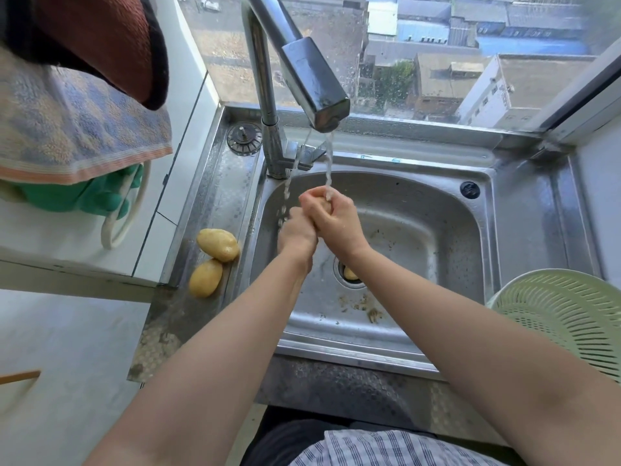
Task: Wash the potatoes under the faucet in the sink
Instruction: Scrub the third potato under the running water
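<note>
Water runs from the steel faucet [316,92] into the steel sink [437,230]. Under the stream, my left hand [297,232] and my right hand [331,220] are clasped together around one potato [325,206], of which only a small yellow patch shows between the fingers. Two more yellow potatoes, one [218,244] behind the other [205,278], lie on the sink's left ledge. A yellowish piece [350,274] sits in the drain, too hidden to identify.
A pale green plastic colander [564,314] stands at the sink's right front corner. Peel scraps [366,309] lie on the basin floor. A sink strainer plug [244,137] rests on the back left ledge. Towels [77,129] and green gloves [97,196] hang at left.
</note>
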### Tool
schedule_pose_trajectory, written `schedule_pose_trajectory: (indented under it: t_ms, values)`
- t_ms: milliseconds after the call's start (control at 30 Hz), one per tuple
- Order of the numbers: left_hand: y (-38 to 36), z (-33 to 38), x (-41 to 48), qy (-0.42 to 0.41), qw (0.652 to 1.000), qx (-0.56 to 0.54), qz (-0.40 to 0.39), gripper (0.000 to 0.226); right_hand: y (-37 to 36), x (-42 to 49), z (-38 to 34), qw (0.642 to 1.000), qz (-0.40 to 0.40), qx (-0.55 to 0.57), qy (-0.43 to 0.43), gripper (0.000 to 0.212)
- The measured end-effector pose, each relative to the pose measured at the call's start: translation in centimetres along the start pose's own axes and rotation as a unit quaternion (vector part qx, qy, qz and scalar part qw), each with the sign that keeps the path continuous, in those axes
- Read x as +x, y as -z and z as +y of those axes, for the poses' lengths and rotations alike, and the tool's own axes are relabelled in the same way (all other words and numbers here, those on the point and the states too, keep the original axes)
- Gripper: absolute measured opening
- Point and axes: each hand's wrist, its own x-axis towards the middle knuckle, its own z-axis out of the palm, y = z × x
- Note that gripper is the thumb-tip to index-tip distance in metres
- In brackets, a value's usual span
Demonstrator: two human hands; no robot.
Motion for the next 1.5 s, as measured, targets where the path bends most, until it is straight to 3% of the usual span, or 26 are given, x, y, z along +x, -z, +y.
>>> schedule_pose_trajectory:
  t_ms: [67,200,300,400,500,600,700,733,833,933,1067,1133,1233,1333,1400,1433,1500]
  values:
    - [-0.1,-0.3,-0.1,-0.057,0.988,0.134,0.06,0.054,0.0,0.8,-0.4,0.992,0.049,0.073,-0.089,0.03]
    - [0.3,-0.8,0.1,-0.188,0.948,0.221,0.13,0.058,-0.4,2.0,-0.6,0.962,0.137,0.131,-0.197,0.042]
    - [0.1,-1.1,0.5,-0.258,0.943,0.173,0.119,0.041,-0.1,2.4,-0.6,0.932,0.169,0.163,-0.277,0.033]
    - [-0.7,-1.2,0.7,-0.22,0.974,0.028,0.055,0.03,0.1,2.0,-1.2,0.929,0.085,0.185,-0.31,0.025]
    - [-0.6,-0.8,0.2,-0.139,0.981,-0.126,-0.043,0.045,0.5,1.1,-1.7,0.946,0.003,0.131,-0.297,0.029]
    - [0.3,0.0,0.1,-0.074,0.976,-0.163,-0.12,0.052,0.8,0.1,-1.7,0.953,-0.036,0.025,-0.3,0.049]
    - [0.9,-0.6,0.8,-0.049,0.959,-0.202,-0.193,0.076,0.8,0.3,-1.5,0.939,-0.076,0.019,-0.334,0.059]
    - [0.8,-0.6,0.9,-0.05,0.96,-0.209,-0.179,0.072,0.8,0.2,-1.6,0.937,-0.084,0.019,-0.339,0.059]
    - [0.2,-0.2,0.9,0.001,0.966,-0.245,-0.085,0.032,0.6,-0.1,-0.2,0.952,-0.082,-0.015,-0.294,0.066]
    - [-0.2,0.6,1.0,0.068,0.949,-0.305,-0.032,0.031,0.0,-0.7,1.6,0.979,-0.063,-0.017,-0.192,0.072]
    - [-0.3,0.8,0.6,0.114,0.891,-0.438,-0.033,0.035,0.1,-1.6,1.5,0.986,-0.116,0.012,-0.123,0.048]
    - [-0.5,0.6,0.4,0.085,0.884,-0.459,-0.025,0.037,0.2,-1.5,1.5,0.987,-0.115,0.009,-0.113,0.046]
    - [-0.5,-0.6,0.1,-0.039,0.947,-0.32,0.006,0.039,0.0,-0.4,1.2,0.988,-0.05,-0.025,-0.142,0.049]
    - [0.0,-2.0,-0.1,-0.163,0.953,-0.232,-0.103,0.039,-0.1,0.7,0.7,0.98,-0.016,-0.041,-0.194,0.064]
    - [0.3,-2.7,0.2,-0.187,0.952,-0.216,-0.112,0.045,-0.1,0.9,0.7,0.981,-0.025,-0.056,-0.182,0.076]
    - [0.3,-2.5,0.2,-0.185,0.954,-0.218,-0.09,0.042,0.0,0.7,1.0,0.983,-0.026,-0.066,-0.169,0.072]
    - [0.1,-1.8,0.4,-0.138,0.957,-0.255,-0.028,0.032,0.3,0.0,1.6,0.989,-0.009,-0.062,-0.136,0.043]
